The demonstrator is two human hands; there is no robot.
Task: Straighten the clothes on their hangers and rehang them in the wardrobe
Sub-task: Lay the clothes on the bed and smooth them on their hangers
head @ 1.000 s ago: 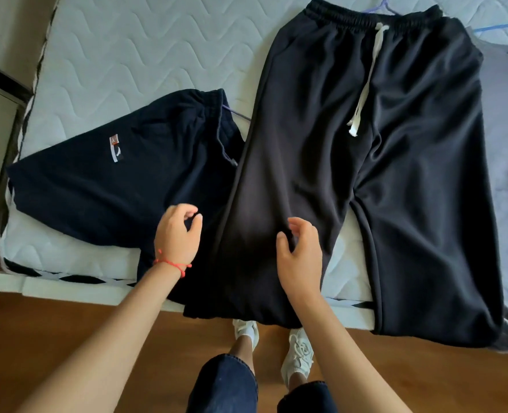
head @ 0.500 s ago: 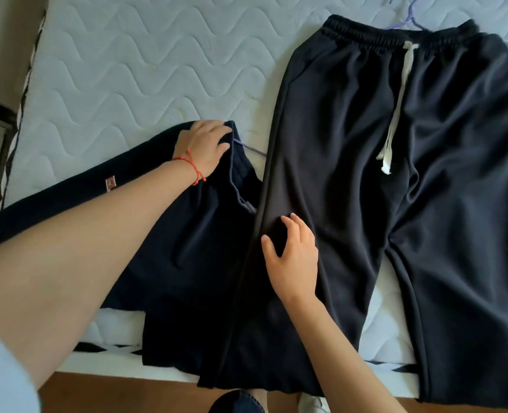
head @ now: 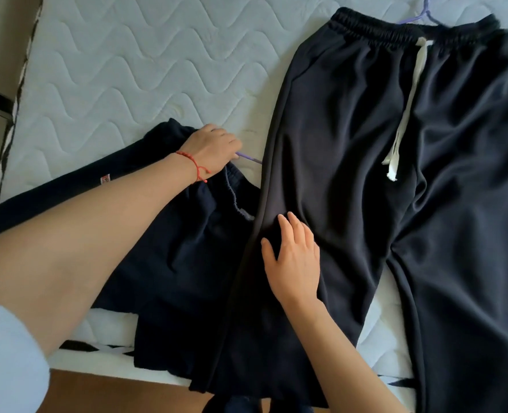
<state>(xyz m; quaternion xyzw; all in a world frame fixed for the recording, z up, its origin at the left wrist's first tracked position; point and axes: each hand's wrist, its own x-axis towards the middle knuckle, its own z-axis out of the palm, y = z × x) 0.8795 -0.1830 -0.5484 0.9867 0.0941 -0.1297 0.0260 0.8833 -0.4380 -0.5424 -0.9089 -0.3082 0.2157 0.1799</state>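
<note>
Left hand (head: 214, 150) has reached up to the navy trousers' (head: 163, 234) waistband, curled around it by the purple hanger (head: 248, 158).
Right hand (head: 294, 257) lies flat, fingers spread, on the black sweatpants (head: 366, 174) — next, seat that waistband squarely on its hanger.

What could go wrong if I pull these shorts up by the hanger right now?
The black trousers overlap the navy shorts along their edge, so lifting may drag the trouser leg out of line. The left hand grips the bunched waistband near the purple hanger, so the shorts may hang crooked. Your right hand resting flat on the trousers may help hold them.
</note>
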